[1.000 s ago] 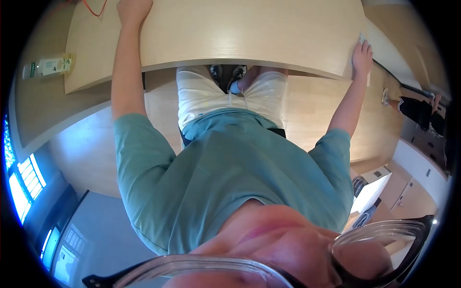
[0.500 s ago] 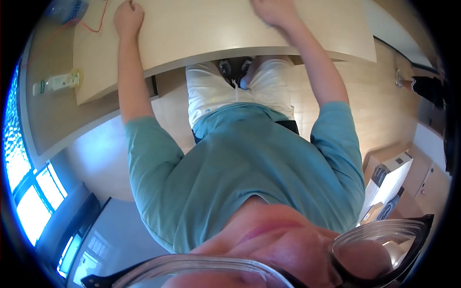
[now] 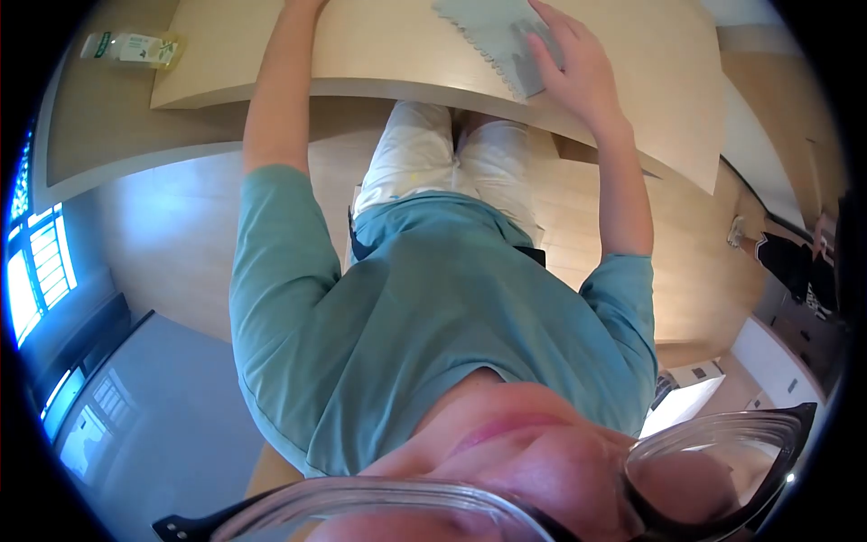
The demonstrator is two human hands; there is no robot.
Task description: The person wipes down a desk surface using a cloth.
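A grey-green cloth [image 3: 479, 32] with a scalloped edge lies on the pale wooden table [image 3: 388, 54], close to its near edge. My right hand [image 3: 582, 77] has hold of the cloth's right side, thumb resting over a folded part and fingers stretching forward along it. At the top of the view, my left hand [image 3: 305, 5] is over the table's left part. Only its wrist end shows, its fingers cut off by the frame.
A clear bottle [image 3: 135, 49] with a green-and-white label lies on its side on a lower surface at left. A person in black shorts [image 3: 784, 262] is at far right. A glossy grey-blue surface [image 3: 153, 397] is at lower left, a white box [image 3: 691, 393] at lower right.
The cloth has come into view with my right hand on it. My left hand has shifted toward the top edge. The view has tilted; the red cord and large bottle are out of sight.
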